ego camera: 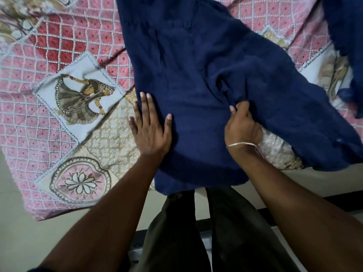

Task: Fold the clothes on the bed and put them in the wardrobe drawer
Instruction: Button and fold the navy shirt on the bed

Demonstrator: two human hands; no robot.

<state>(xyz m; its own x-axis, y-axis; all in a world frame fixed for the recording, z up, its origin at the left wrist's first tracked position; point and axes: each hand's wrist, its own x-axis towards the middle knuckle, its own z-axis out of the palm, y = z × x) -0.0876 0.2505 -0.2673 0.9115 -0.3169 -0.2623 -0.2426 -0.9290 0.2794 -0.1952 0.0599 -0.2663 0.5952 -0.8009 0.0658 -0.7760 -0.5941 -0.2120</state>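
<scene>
Meanwhile, a flat left hand [150, 132] pins the dark navy-blue cloth garment [196, 79] as the right hand [242, 126] pinches its bunched fold, which could crease crookedly.

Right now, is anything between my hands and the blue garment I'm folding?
Nothing visible. The left hand rests flat on the navy garment, and the right hand pinches a bunch of its fabric. The wardrobe drawer is out of view, so that path cannot be judged.
</scene>
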